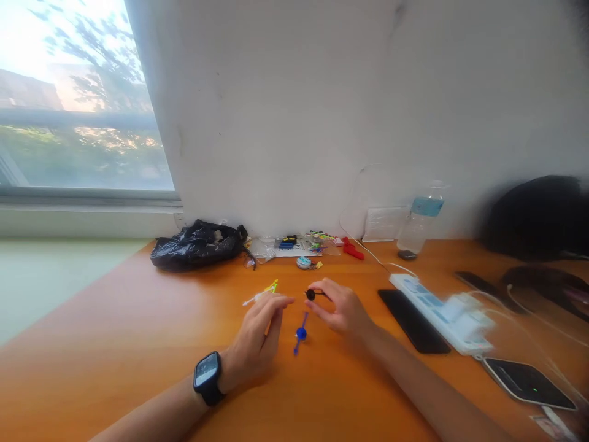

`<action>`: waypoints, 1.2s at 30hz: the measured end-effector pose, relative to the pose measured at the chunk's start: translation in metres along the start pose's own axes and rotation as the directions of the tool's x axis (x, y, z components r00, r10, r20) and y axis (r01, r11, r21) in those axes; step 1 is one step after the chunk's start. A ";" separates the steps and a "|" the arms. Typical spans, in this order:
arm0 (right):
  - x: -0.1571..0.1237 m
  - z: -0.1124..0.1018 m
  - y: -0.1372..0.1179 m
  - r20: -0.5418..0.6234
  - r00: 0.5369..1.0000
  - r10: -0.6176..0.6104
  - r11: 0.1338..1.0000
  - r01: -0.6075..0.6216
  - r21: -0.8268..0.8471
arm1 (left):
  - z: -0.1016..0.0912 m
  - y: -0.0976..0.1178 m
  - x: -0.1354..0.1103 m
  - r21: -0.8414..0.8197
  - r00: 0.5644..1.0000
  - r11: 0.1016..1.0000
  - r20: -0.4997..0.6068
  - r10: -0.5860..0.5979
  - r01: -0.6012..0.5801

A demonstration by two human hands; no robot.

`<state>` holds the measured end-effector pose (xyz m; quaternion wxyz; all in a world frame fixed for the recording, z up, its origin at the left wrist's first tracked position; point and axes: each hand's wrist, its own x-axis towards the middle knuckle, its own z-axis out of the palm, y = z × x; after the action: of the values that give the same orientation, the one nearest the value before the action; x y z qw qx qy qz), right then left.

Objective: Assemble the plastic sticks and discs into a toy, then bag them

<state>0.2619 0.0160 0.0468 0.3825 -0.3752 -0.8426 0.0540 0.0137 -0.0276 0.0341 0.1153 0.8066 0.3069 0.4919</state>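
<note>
My right hand [344, 307] pinches a small black round piece [311, 295] with a thin rod through it, between thumb and fingertips. To its left, my left hand [263, 322], with a watch [208, 376] on the wrist, has its fingers partly stretched and the thumb apart. Nothing shows in it, and its fingertips are a little short of the black piece. On the table between the hands lies a blue piece [300, 334] with a round middle and two thin arms. Partly hidden behind my left hand are thin white and yellow-green plastic pieces [271, 287].
A black plastic bag [197, 245] lies against the wall, beside small coloured parts [288, 242] and a red piece [352, 248]. On the right are a phone [411, 320], a white power strip [437, 313] with cables, a bottle [416, 227] and a power bank [529, 382].
</note>
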 end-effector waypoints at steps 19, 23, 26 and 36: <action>-0.011 0.016 -0.014 -0.040 0.990 0.132 0.982 -0.126 0.141 | 0.019 -0.035 0.009 -0.509 0.869 0.743 0.017 -0.495 0.434; -0.003 0.008 -0.001 -0.107 0.985 0.134 0.978 -0.114 0.175 | 0.017 -0.039 0.011 -0.532 0.832 0.693 0.041 -0.553 0.486; -0.002 0.008 0.007 -0.157 0.973 0.172 0.966 -0.135 0.221 | 0.018 -0.038 0.011 -0.555 0.833 0.680 0.043 -0.552 0.479; -0.008 0.026 0.009 -0.029 0.968 0.249 0.870 -0.210 0.445 | 0.019 -0.036 0.010 -0.553 0.828 0.674 0.053 -0.558 0.490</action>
<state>0.2529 0.0221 0.0198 0.4835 -0.3787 -0.7410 0.2715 0.0200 0.0086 0.0142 0.4572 0.5859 0.3788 0.5516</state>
